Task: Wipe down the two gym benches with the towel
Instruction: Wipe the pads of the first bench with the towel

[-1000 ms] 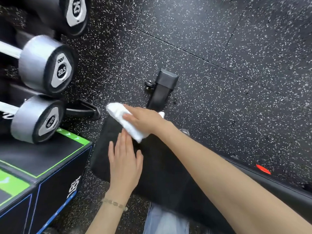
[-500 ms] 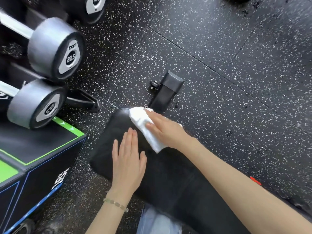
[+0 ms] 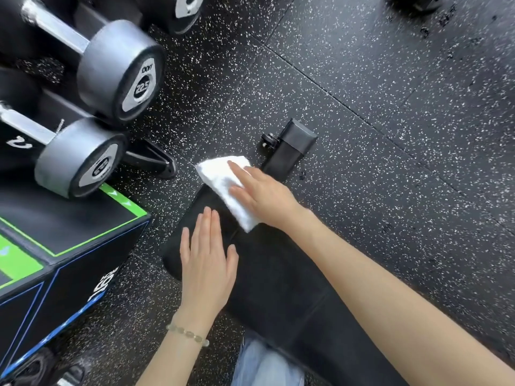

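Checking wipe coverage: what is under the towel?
The bench's far end lies under the towel, whose tip overhangs the floor. The right hand presses flat on top. That patch of bench is covered, so its state cannot be seen.

Black rubber flooring (image 3: 362, 129) flecked with white is filling the scene, its straight tile seams running diagonally to the right of a grey-headed dumbbell marked 22.5 (image 3: 122, 71) that is lying at the upper left. A second grey dumbbell (image 3: 80, 160) is sitting just below it, a third (image 3: 186, 9) is showing above it at the top edge, and a black rack foot (image 3: 152, 160) is reaching onto the floor below and to its right. Further below the 22.5 dumbbell, a black box with bright green edging (image 3: 69, 218) is standing on the floor, and soft light is glinting off the chrome handles (image 3: 53, 26).
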`<action>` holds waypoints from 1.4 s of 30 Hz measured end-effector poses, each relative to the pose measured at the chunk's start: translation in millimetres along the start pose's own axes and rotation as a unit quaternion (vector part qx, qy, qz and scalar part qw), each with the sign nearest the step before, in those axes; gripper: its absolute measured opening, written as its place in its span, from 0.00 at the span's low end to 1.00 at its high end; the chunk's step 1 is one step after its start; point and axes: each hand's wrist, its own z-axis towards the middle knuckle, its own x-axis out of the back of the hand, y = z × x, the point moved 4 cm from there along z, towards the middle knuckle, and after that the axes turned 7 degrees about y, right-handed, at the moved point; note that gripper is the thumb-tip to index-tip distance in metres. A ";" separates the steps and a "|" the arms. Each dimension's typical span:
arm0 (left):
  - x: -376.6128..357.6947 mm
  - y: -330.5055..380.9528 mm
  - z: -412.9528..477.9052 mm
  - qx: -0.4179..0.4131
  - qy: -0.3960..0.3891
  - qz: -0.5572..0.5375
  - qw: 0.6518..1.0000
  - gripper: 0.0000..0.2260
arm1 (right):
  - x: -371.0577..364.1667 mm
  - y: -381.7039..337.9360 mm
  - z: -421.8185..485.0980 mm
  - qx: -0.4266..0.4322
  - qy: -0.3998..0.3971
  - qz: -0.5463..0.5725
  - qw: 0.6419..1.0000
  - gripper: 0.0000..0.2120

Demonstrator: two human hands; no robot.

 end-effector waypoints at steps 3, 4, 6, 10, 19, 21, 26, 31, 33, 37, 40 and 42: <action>0.2 10.2 5.5 -0.015 0.001 -0.001 1.000 0.28 | 11.3 19.9 -52.7 -0.019 0.031 -0.022 0.999 0.27; 0.0 15.1 6.4 -0.021 0.000 -0.004 1.000 0.28 | 10.7 28.7 -67.0 -0.022 0.031 -0.039 0.998 0.28; -0.8 25.9 6.8 -0.038 -0.001 -0.008 0.999 0.28 | 7.5 46.0 -94.4 -0.036 0.028 -0.069 0.997 0.29; -3.9 47.8 1.3 -0.083 -0.007 -0.009 0.997 0.28 | 9.2 73.7 -144.7 -0.052 0.052 -0.088 0.993 0.32; -18.4 96.0 -19.1 -0.163 -0.042 0.022 0.985 0.28 | 12.4 121.7 -226.4 -0.114 0.051 -0.083 0.989 0.30; -18.0 101.2 -19.2 -0.171 -0.038 0.027 0.984 0.27 | 11.8 115.3 -217.3 -0.141 0.069 -0.078 0.985 0.29; -14.5 101.0 -16.0 -0.167 -0.015 0.041 0.985 0.28 | 9.3 78.5 -158.1 -0.144 0.105 -0.045 0.983 0.31; -15.6 111.8 -25.1 -0.186 -0.020 0.061 0.980 0.28 | 2.5 88.5 -172.0 -0.147 0.111 -0.074 0.980 0.28; -19.1 122.7 -31.2 -0.203 -0.027 0.070 0.976 0.28 | 2.2 104.9 -200.2 -0.142 0.138 -0.089 0.976 0.26; -26.5 155.1 -47.6 -0.240 -0.030 0.079 0.967 0.28 | 1.3 144.9 -267.5 -0.123 0.182 -0.083 0.972 0.22; -34.3 186.0 -62.6 -0.261 -0.033 0.076 0.962 0.28 | -1.4 174.2 -316.7 -0.124 0.197 -0.094 0.968 0.21; -40.3 206.3 -75.2 -0.279 -0.035 0.076 0.957 0.28 | -3.8 192.9 -347.3 -0.133 0.194 -0.107 0.966 0.21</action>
